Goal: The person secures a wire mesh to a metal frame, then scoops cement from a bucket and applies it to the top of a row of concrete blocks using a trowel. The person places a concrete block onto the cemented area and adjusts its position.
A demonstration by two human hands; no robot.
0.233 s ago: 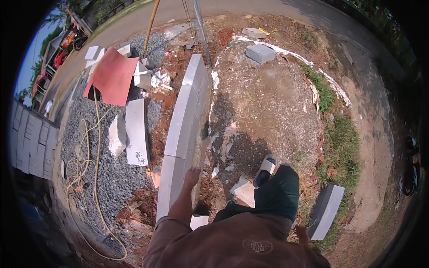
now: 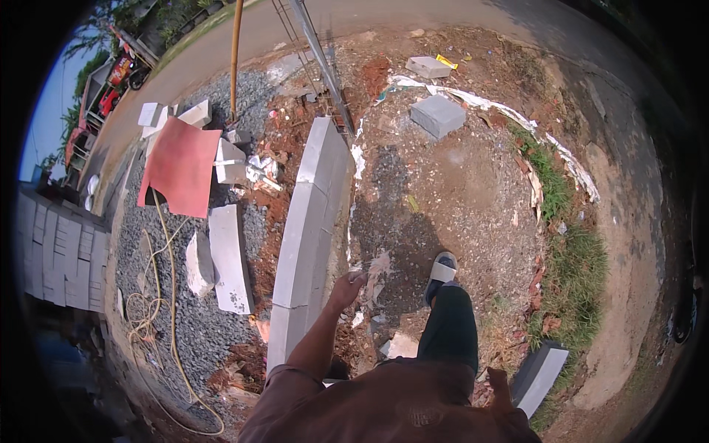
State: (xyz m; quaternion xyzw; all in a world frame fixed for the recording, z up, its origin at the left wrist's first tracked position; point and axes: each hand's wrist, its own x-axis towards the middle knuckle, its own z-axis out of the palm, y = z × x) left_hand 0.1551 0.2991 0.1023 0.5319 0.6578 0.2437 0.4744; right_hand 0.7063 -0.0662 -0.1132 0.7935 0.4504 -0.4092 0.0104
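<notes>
My left hand (image 2: pixel 346 289) hangs in the air just right of a low wall of pale grey blocks (image 2: pixel 303 229). From above, the back of the hand shows, and its fingers are too hidden to tell whether they are curled. No object shows in it. At the lower right, beside my brown shirt, a small part of my right arm (image 2: pixel 499 385) is visible; the right hand itself is out of sight. My foot in a dark sandal with a light strap (image 2: pixel 442 273) stands forward on the gravelly dirt.
A long grey block (image 2: pixel 543 376) lies at my right by the grass. Ahead are another grey block (image 2: pixel 438 116) and a metal post (image 2: pixel 321 59). Left of the wall are a red sheet (image 2: pixel 181 166), loose pale blocks (image 2: pixel 230 258), gravel and a coiled hose (image 2: pixel 173 317).
My left hand has swung rightward, away from the top of the wall. The view has shifted, so the wall and blocks sit lower in it.
</notes>
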